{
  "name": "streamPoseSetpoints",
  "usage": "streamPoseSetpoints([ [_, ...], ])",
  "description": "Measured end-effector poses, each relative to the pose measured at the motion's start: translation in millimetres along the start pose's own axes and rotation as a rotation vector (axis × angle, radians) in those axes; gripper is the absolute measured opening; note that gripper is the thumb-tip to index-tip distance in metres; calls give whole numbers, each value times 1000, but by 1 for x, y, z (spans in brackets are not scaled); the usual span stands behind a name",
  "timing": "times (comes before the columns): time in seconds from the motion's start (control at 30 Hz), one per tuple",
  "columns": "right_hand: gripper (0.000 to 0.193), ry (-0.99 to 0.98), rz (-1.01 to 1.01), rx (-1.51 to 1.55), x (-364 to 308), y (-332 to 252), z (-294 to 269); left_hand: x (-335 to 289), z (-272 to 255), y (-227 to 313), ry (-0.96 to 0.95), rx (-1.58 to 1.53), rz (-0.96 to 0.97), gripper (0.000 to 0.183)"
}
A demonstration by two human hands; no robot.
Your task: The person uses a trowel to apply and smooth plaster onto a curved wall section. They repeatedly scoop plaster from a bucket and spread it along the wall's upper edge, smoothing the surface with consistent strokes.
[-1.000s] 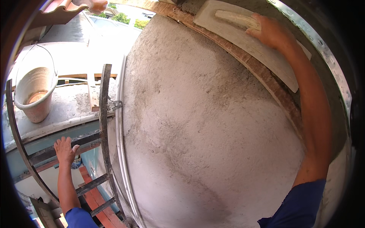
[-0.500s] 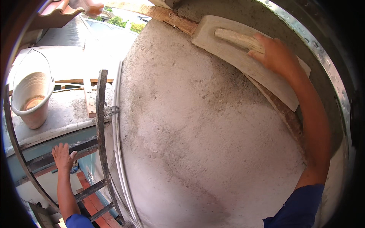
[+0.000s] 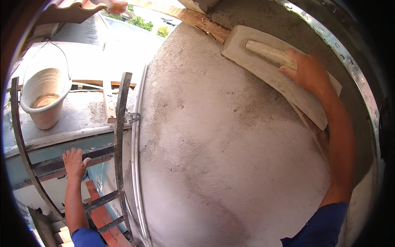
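My right hand (image 3: 308, 74) is closed around the wooden handle of a large, grey-coated plastering float (image 3: 271, 76). The float's flat blade covers part of the wet grey plaster (image 3: 257, 18) and overlaps a wooden batten (image 3: 207, 28) that runs across the wall. At the lower left, my left hand (image 3: 75, 164) lies over a dark rung of a metal ladder (image 3: 120, 119), its fingers stretched upward and its thumb apart. Between the two hands spreads a rough, pale wall (image 3: 230, 144) with darker patches. My right palm is hidden behind the hand's back.
A dirty bucket (image 3: 47, 96) with a wire handle stands on a ledge (image 3: 84, 119) beyond the ladder. White pipes (image 3: 138, 164) run down the wall's left edge. A perforated metal strip (image 3: 347, 61) borders the plaster at right. Roof tiles (image 3: 74, 12) hang at upper left.
The view has shifted, so the ladder, bucket and wall appear farther right. The float sits slightly lower and farther right in the picture, still in my right hand. My left hand stays on the rung.
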State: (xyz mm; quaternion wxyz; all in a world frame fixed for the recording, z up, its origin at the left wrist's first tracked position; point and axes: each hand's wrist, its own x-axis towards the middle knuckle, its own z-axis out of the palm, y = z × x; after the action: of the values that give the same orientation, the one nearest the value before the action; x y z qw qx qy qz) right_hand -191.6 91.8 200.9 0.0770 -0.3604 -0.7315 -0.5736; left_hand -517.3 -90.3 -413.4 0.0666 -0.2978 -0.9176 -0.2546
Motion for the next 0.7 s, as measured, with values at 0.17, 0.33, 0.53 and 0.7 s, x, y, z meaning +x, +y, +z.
streamPoseSetpoints([
  [0.17,58,-14,-14,6,24,-36,-6,1,12,-8,90,23,58,47],
  [0.33,59,41,-69,-20,62,-31,-5,2,13,-13,73,-16,31,47],
  [0.53,58,45,0,74,87,-1,-8,-1,14,-10,80,-9,45,47],
  [0.7,61,25,-61,99,78,-3,-6,-4,2,-6,37,-31,26,45],
])
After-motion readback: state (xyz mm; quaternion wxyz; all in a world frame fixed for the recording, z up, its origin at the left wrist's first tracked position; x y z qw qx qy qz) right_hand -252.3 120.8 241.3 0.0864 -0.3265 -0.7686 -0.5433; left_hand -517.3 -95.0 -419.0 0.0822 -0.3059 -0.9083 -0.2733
